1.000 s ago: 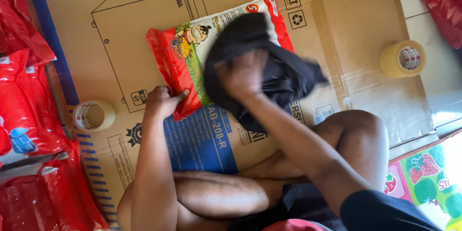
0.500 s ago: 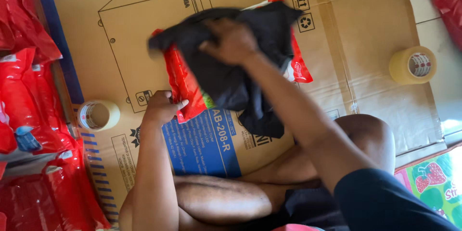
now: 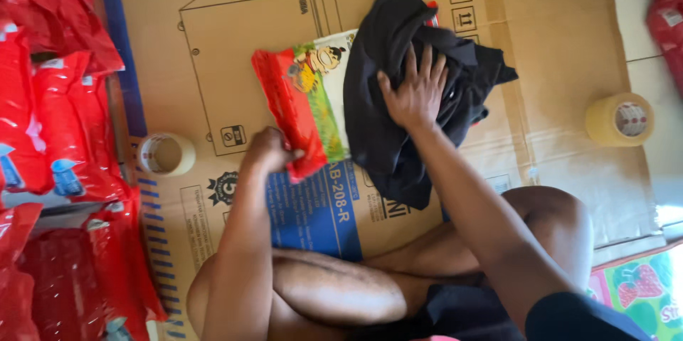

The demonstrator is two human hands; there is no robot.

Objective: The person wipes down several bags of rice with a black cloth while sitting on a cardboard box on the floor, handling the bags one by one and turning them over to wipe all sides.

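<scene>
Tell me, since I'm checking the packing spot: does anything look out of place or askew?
Only the black cloth: it lies bunched and crooked over the red printed packet, pressed by the right hand. The left hand grips the packet's edge.

L hand [image 3: 267,150] grips lower end of red printed packet [image 3: 302,103] | R hand [image 3: 416,92] flat on black cloth [image 3: 398,99], cloth covers packet's right part | all on flattened cardboard [image 3: 555,49] | tape rolls: left edge [image 3: 166,154], right edge [image 3: 620,119] | red packs [image 3: 50,120] off left edge

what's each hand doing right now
Left hand: closed, gripping the red printed plastic packet.
Right hand: open, fingers spread, pressing on the black crumpled cloth.
</scene>
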